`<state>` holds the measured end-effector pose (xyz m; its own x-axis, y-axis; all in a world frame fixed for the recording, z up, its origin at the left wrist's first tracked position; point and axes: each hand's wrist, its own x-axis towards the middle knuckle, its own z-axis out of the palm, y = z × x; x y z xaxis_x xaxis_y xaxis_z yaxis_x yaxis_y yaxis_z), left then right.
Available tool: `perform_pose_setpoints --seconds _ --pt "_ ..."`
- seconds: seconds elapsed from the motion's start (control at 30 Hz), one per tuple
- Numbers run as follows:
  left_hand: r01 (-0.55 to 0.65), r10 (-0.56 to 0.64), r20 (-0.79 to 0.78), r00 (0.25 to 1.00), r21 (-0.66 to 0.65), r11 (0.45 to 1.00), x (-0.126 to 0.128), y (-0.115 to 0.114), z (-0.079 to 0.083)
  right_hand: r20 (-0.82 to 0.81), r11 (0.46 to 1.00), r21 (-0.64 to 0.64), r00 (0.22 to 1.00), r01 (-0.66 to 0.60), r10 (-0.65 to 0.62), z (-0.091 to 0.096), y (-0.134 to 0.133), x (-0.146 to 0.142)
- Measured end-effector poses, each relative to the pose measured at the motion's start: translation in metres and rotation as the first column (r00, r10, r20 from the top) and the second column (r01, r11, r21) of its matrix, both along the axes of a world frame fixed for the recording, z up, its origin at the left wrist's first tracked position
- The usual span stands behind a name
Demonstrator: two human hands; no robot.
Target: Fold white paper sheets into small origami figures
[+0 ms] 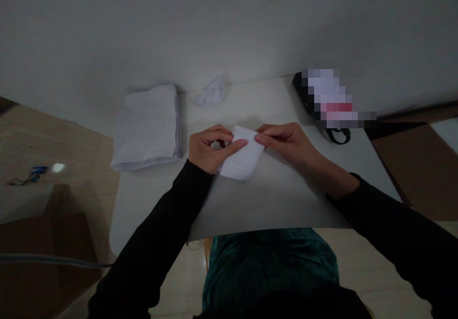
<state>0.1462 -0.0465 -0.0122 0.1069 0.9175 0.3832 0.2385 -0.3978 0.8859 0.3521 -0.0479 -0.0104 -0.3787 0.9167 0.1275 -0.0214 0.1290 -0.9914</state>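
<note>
Left hand [209,153] and right hand [291,143] pinch small paper [241,161] | above table [272,202], right of paper stack [150,126] | risk: uneven thumb pressure could skew or crumple it

Plain indoor room: white table [143,192], grey wall [229,23], tiled floor [57,133].

Whites and greys above, black and deep green below

The sheet [241,161] is plain white, as are the stack [146,126] and the folded piece [213,92], greyed along its creases. The worktop [279,195] is off-white, dimming to grey at the near edge; the wall [229,28] is grey. Both sleeves [153,228] are solid black. The cloth [268,262] is deep green, mottled black. The case [302,90] is black, partly pixelated in pale lilac and red. The floor [86,147] is beige.
</note>
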Motion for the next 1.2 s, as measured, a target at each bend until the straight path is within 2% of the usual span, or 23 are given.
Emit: perform_pose_setpoints --seconds 0.13,0.23,0.33,0.53,0.83,0.97,1.07,1.2 --pt "-0.063 0.063 -0.004 0.998 0.008 0.998 0.007 -0.011 0.001 -0.012 0.992 0.025 0.992 0.124 -0.123 0.001 -0.006 -0.004" --pt "-0.112 0.112 -0.008 0.994 0.027 0.993 0.011 -0.019 0.001 -0.065 0.962 0.115 0.968 0.247 -0.241 0.003 -0.013 -0.008" --pt "-0.159 0.157 0.032 0.987 0.059 0.986 0.014 -0.022 0.0 -0.067 0.931 0.222 0.957 0.289 -0.282 0.005 -0.016 -0.008" --pt "-0.147 0.13 0.107 0.986 0.164 0.976 0.016 -0.02 0.0 0.01 0.899 0.352 0.959 0.26 -0.282 0.006 -0.015 -0.004" --pt "-0.233 0.219 0.145 0.965 0.088 0.968 0.019 -0.025 0.002 0.094 0.767 0.599 0.931 0.23 -0.353 0.008 -0.02 -0.004" --pt "-0.253 0.247 0.137 0.959 0.03 0.967 0.02 -0.027 0.002 0.086 0.714 0.662 0.924 0.227 -0.373 0.008 -0.019 -0.004" --pt "-0.24 0.236 0.122 0.964 0.024 0.97 0.021 -0.029 0.005 0.079 0.702 0.676 0.925 0.224 -0.372 0.008 -0.019 -0.003" --pt "-0.254 0.25 0.094 0.964 0.035 0.967 0.023 -0.031 0.006 0.113 0.712 0.668 0.917 0.215 -0.384 0.007 -0.018 -0.002"
